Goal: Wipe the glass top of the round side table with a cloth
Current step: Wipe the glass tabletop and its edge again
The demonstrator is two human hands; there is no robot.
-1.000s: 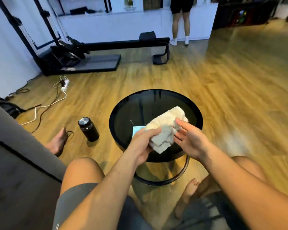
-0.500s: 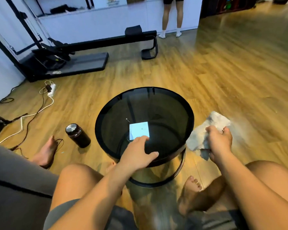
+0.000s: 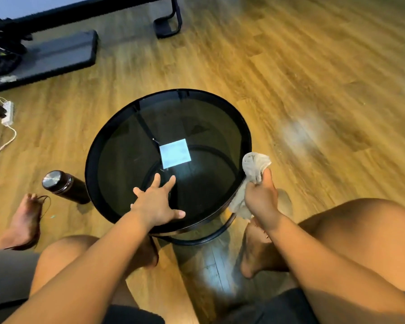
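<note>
**Cloth brought to the rim, wiping not yet begun**

The round side table (image 3: 91, 160) is steadied by the left hand (image 3: 156, 205), laid flat on the glass top (image 3: 126, 155) near its front edge, fingers (image 3: 171, 183) spread apart. The cloth (image 3: 254, 168) is bunched in the right hand (image 3: 261, 198), fingers clamped on it, touching the rim's right side. Next, it is judged, the cloth must be carried onto the glass and swept across it, around the steadying hand.
</note>
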